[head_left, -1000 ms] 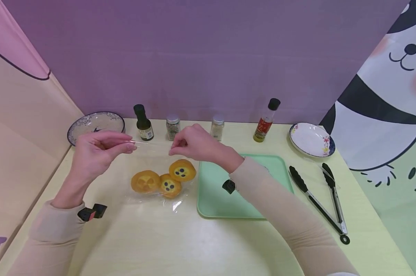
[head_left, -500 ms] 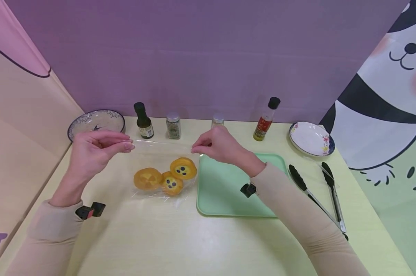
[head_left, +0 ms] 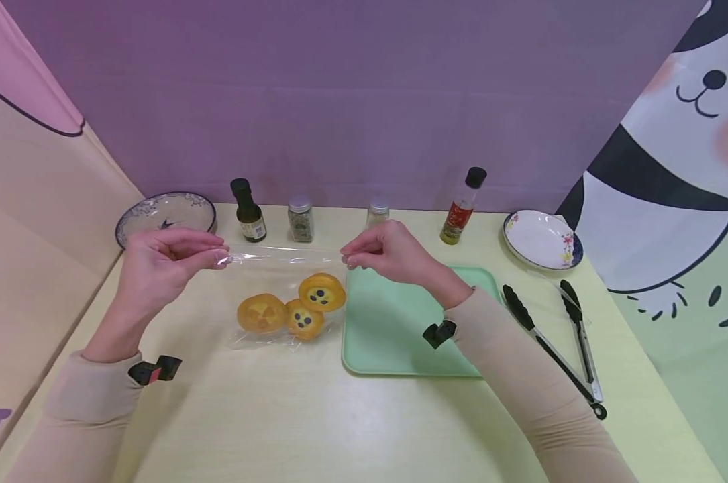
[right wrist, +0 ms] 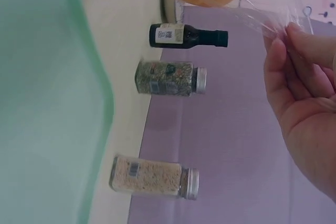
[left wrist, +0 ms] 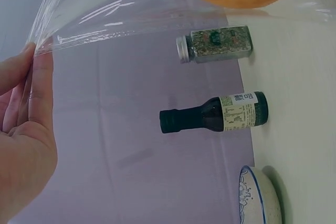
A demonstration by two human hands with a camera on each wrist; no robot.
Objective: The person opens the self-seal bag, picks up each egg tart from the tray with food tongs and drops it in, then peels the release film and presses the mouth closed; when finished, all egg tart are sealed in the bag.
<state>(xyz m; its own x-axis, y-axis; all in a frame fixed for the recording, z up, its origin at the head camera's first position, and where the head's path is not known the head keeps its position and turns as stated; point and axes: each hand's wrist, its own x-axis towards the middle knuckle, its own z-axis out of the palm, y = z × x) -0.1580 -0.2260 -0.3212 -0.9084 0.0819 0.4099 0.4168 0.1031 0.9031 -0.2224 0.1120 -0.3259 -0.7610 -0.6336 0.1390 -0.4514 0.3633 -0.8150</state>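
A clear plastic bag [head_left: 261, 268] hangs between my two hands, its top edge stretched between them. Inside sit three golden buns: a plain one [head_left: 261, 313] at the left, and two with dark dots, one lower [head_left: 304, 320] and one higher [head_left: 322, 292]. My left hand [head_left: 164, 268] pinches the bag's left corner between thumb and fingers. The right corner is pinched by my right hand [head_left: 394, 253], as the right wrist view also shows. Beside the bag, partly under my right arm, lies a pale green tray [head_left: 400, 365].
Along the back stand a dark bottle [head_left: 250, 215], a herb jar [head_left: 300, 221], another jar [head_left: 378, 211] and a red-labelled bottle [head_left: 460, 211]. A patterned bowl [head_left: 140, 218] is at the back left, white plates [head_left: 539, 238] at the back right. Black-tipped tongs [head_left: 553, 359] lie right of the tray.
My right hand has moved to the right, spreading the bag's top edge wider. My left hand has stayed nearly in place, and the buns have shifted slightly right.
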